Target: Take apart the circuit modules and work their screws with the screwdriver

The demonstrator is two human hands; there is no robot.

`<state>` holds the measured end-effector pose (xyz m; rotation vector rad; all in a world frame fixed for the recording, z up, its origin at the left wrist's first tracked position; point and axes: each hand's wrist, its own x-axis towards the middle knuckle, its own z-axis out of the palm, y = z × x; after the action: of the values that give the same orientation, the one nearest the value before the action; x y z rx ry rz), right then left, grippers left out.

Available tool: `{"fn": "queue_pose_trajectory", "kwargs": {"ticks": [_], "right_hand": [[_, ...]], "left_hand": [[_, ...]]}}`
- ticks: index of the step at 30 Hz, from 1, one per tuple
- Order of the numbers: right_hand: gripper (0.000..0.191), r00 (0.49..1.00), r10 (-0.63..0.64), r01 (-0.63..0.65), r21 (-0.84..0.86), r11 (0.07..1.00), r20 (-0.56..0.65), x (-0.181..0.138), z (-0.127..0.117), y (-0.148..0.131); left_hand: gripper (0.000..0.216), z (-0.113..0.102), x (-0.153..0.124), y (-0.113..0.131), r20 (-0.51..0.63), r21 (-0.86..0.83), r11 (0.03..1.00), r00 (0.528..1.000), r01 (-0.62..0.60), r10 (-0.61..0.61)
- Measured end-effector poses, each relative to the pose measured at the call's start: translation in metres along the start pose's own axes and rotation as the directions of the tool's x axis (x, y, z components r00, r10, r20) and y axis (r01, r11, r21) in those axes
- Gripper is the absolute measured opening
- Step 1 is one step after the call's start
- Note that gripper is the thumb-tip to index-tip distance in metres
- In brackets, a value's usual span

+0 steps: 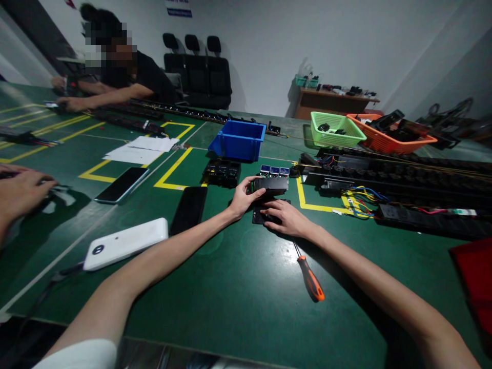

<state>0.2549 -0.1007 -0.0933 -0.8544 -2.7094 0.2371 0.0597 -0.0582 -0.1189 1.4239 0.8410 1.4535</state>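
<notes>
My left hand [243, 197] is closed on a black box-shaped module [271, 184], gripping its left end a little above the green table [230, 287]. My right hand [283, 217] lies palm down with its fingers pressing a flat black part [259, 217] on the table, just under the module. Behind the module stand small blue-topped parts [274, 170] and a black component block [222, 171]. An orange-handled screwdriver [309, 277] lies beside my right forearm.
A blue bin [237, 138], a green basket [336, 128] and an orange basket [388, 136] stand at the back. Long black power strips with coloured wires [400, 179] fill the right. Two phones [190, 207], a white device [125, 243] and papers [140, 148] lie left. Another person's hand [21, 189] rests far left; a second person works at back left.
</notes>
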Motion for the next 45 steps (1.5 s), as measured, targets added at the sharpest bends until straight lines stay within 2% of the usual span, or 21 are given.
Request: {"fn": "queue_pose_trajectory", "kwargs": {"ticks": [4,7,8,10,12,15,21,30,37,45], "right_hand": [[0.038,0.997,-0.038,0.044,0.083,0.996,-0.074,-0.007,-0.005,0.003],[0.025,0.972,0.061,-0.024,0.163,0.986,-0.228,-0.015,-0.009,0.009],[0.024,0.941,0.147,-0.093,0.183,0.979,-0.304,-0.018,-0.01,0.011],[0.022,0.839,0.309,-0.212,0.255,0.943,-0.447,-0.022,-0.012,0.016],[0.028,0.774,0.397,-0.232,0.361,0.903,-0.494,-0.022,-0.014,0.022],[0.047,0.78,0.439,-0.178,0.515,0.838,-0.445,-0.02,-0.013,0.03],[0.054,0.742,0.503,-0.162,0.61,0.776,-0.442,-0.013,-0.006,0.045],[0.048,0.696,0.543,-0.162,0.635,0.755,-0.469,-0.015,-0.004,0.058],[0.049,0.707,0.548,-0.165,0.65,0.742,-0.446,-0.015,-0.007,0.055],[0.042,0.713,0.526,-0.163,0.62,0.767,-0.464,-0.015,-0.01,0.054]], "left_hand": [[0.051,0.0,0.0,0.0,0.043,0.024,1.0,0.999,-0.011,0.01],[0.051,-0.001,0.0,0.0,0.048,0.024,1.0,0.999,0.0,-0.001],[0.051,-0.001,0.001,-0.001,0.05,0.025,1.0,0.999,0.002,-0.003],[0.052,-0.001,0.001,-0.001,0.055,0.028,1.0,0.998,0.002,-0.004],[0.052,0.0,0.003,-0.002,0.063,0.032,0.999,0.998,-0.001,-0.001],[0.052,0.001,0.004,-0.003,0.075,0.041,0.999,0.997,-0.013,0.009],[0.053,0.005,0.008,0.0,0.102,0.051,0.999,0.995,-0.016,0.011],[0.052,0.008,0.023,-0.009,0.136,0.089,0.994,0.99,-0.061,0.048],[0.054,0.008,0.02,-0.007,0.136,0.072,0.997,0.991,-0.029,0.019],[0.057,0.008,0.02,-0.007,0.144,0.056,0.998,0.99,-0.001,-0.008]]}}
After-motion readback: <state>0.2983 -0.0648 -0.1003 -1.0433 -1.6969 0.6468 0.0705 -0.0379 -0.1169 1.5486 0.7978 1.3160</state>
